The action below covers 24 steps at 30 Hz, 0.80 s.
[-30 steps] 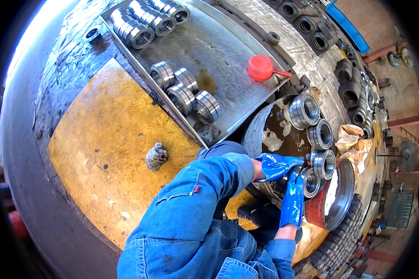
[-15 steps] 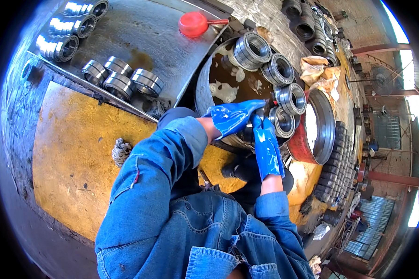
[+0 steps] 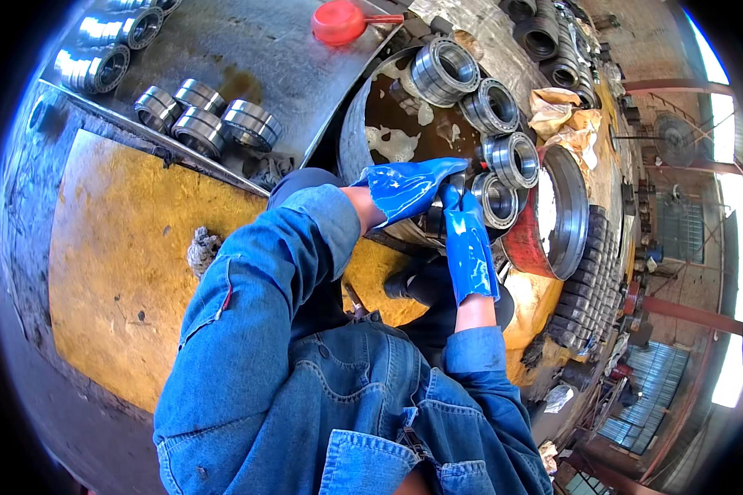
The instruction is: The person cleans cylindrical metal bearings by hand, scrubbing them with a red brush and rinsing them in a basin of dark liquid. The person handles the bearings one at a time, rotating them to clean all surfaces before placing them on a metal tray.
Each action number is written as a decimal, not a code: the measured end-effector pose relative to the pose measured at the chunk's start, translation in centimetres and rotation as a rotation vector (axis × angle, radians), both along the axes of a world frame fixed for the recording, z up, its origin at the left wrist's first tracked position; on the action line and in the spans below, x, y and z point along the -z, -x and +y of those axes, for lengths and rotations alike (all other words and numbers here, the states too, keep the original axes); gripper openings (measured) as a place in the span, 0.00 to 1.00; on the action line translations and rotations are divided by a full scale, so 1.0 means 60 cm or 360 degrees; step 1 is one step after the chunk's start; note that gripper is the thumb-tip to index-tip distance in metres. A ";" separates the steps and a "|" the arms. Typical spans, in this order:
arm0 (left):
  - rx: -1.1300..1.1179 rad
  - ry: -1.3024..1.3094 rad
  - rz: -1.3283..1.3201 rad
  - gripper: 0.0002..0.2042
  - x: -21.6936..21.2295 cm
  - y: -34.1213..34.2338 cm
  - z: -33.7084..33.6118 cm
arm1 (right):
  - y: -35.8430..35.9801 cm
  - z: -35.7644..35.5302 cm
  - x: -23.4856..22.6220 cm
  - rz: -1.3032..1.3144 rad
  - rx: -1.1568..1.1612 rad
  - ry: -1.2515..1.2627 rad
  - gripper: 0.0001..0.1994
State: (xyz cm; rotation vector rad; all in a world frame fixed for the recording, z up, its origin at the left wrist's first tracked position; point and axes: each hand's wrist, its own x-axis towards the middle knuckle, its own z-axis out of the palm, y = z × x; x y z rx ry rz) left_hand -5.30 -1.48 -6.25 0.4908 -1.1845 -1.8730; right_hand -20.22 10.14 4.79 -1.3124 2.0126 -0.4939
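Observation:
Both my hands wear wet, shiny blue rubber gloves and meet over the near right edge of a round drum (image 3: pixel 357 136) of brown, foamy liquid. My left hand (image 3: pixel 411 190) reaches across from the left with its fingers curled downward. Beside it, my right hand (image 3: pixel 468 235) points up, fingers bent in against the left ones. Between and under them is something dark and metallic, mostly hidden by the gloves. A steel bearing ring (image 3: pixel 497 202) sits right next to my right fingers. Further steel bearings (image 3: pixel 513 160) line the drum's right side, and a small red tip shows near my fingertips.
A metal tray table (image 3: pixel 285 54) at the upper left carries several bearings (image 3: pixel 200 132) and a red dipper (image 3: pixel 338 22). A large red-sided ring (image 3: pixel 571 214) stands right of the drum, near stacked dark rings (image 3: pixel 586 289). Yellow board (image 3: pixel 124 272) covers the floor at left; a rag (image 3: pixel 202 252) lies there.
The whole view has shifted slightly, so things sit a little higher and further left. My hands stay together at the drum's edge, with only small finger movement.

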 end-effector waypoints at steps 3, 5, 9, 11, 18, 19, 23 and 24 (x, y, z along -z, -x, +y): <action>0.0008 -0.0002 -0.0001 0.21 -0.001 -0.002 0.001 | 0.003 0.008 -0.003 0.0001 0.0008 -0.0002 0.32; 0.0013 -0.0004 0.0001 0.21 -0.001 -0.002 0.002 | 0.004 0.013 -0.003 0.0004 0.0016 -0.0006 0.32; 0.0016 -0.0008 0.0010 0.21 0.001 0.000 0.001 | 0.004 0.017 -0.005 0.0005 0.0025 -0.0015 0.32; 0.0013 -0.0008 0.0009 0.22 0.002 -0.001 -0.001 | 0.004 0.018 -0.006 0.0004 0.0018 -0.0016 0.32; 0.0027 -0.0015 0.0024 0.22 0.002 0.005 -0.003 | 0.009 0.026 -0.007 0.0021 0.0044 -0.0024 0.32; 0.0030 -0.0014 0.0024 0.22 0.002 0.007 -0.003 | 0.010 0.029 -0.008 0.0024 0.0049 -0.0026 0.32; 0.0021 -0.0020 0.0044 0.23 0.003 0.008 -0.007 | 0.010 0.027 -0.004 0.0011 0.0047 -0.0028 0.32; 0.0013 -0.0015 0.0044 0.23 0.004 0.006 -0.008 | 0.010 0.026 -0.001 0.0010 0.0039 -0.0030 0.32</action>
